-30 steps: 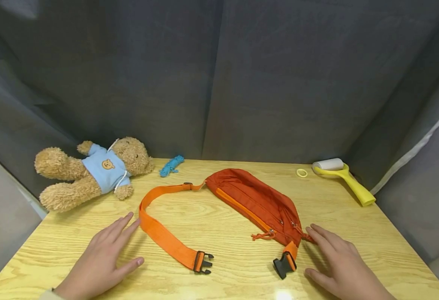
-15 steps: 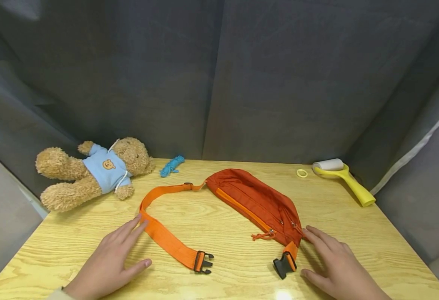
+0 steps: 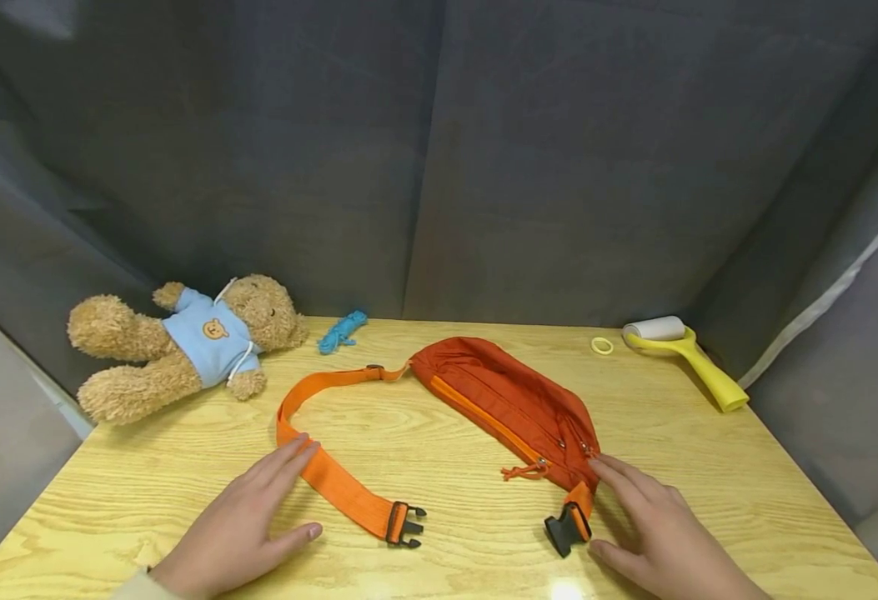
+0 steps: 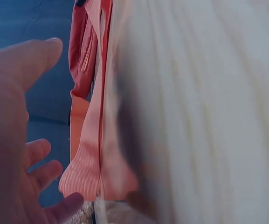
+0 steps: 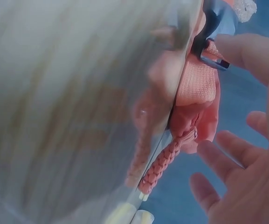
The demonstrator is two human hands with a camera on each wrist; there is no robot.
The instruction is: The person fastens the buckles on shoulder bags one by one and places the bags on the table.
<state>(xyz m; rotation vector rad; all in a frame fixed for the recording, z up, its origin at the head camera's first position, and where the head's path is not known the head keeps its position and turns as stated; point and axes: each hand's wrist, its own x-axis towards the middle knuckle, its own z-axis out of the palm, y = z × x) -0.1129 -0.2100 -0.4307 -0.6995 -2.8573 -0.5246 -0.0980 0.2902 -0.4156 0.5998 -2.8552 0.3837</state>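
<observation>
An orange-red waist bag (image 3: 509, 404) lies slanted on the table, its orange strap (image 3: 348, 492) looped out to the left. The strap ends in a black prong buckle half (image 3: 406, 527); the matching socket half (image 3: 562, 531) lies apart from it at the bag's near end. Spread fingers of my left hand (image 3: 239, 525) hover at the strap's bend, and the left wrist view shows a gap beside the strap (image 4: 90, 154). My right hand (image 3: 656, 525) has its fingers extended by the bag's right end, thumb near the socket half. A braided cord (image 5: 162, 163) hangs there.
A teddy bear (image 3: 213, 333) in a blue top lies at the back left, beside a bundle of blue cord (image 3: 343, 331). At the back right are a yellow ring (image 3: 601, 346) and a yellow-handled lint roller (image 3: 697, 367). Dark cloth (image 3: 423, 167) hangs behind.
My left hand has moved right, its fingertips now over the strap's bend. My right hand has shifted left toward the bag's end. The bag and strap lie as before.
</observation>
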